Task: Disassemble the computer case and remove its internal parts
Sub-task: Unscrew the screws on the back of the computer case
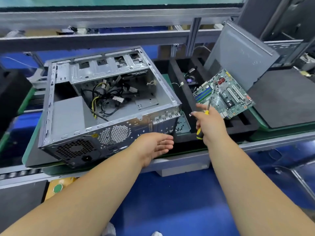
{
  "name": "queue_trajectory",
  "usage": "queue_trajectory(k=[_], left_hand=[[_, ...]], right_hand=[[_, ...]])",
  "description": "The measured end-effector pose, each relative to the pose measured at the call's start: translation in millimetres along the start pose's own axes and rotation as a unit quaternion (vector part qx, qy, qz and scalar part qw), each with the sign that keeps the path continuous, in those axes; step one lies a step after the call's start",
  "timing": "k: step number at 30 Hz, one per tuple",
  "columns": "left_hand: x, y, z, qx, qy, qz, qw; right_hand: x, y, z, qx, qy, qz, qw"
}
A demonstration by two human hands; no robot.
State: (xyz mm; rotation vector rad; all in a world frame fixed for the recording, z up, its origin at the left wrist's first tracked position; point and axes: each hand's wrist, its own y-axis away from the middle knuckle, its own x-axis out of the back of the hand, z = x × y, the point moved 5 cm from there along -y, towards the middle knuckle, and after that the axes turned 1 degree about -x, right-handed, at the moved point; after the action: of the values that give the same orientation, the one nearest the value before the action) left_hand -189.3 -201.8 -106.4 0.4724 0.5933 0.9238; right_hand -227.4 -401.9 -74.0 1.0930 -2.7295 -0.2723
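Right hand (pixel 210 124) grips screwdriver (pixel 203 120), likely parking motherboard (pixel 225 94) over foam tray (pixel 219 129); left hand (pixel 154 147) open, near computer case (pixel 105 106) on bench, probably steadying it; cables (pixel 109 97) remain inside.

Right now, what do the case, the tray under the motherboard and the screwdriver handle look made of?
Computer case: bare sheet metal, dull grey, stamped vents and folded edges.
Tray: likely black foam, matte, thick soft-edged walls.
Screwdriver handle: yellow and black, probably plastic or rubber; the shaft looks like metal.

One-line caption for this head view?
Right hand grips yellow-and-black screwdriver beside green motherboard; open left hand nears grey metal computer case.
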Motion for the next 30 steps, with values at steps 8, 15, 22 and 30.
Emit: queue_trajectory(k=[8, 15, 22, 30], left_hand=[[6, 7, -1, 0.008, 0.022, 0.011, 1.000], [28, 29, 2, -0.004, 0.035, 0.038, 0.999], [65, 65, -12, -0.003, 0.050, 0.063, 0.997], [156, 123, -38, -0.008, 0.113, 0.130, 0.985]], right_hand=[[-10, 7, 13, -0.029, -0.020, -0.041, 0.999], [-43, 49, 19, -0.031, -0.036, -0.100, 0.994], [-78, 108, 13, -0.013, -0.014, -0.151, 0.988], [-155, 200, 34, -0.064, 0.059, -0.217, 0.972]])
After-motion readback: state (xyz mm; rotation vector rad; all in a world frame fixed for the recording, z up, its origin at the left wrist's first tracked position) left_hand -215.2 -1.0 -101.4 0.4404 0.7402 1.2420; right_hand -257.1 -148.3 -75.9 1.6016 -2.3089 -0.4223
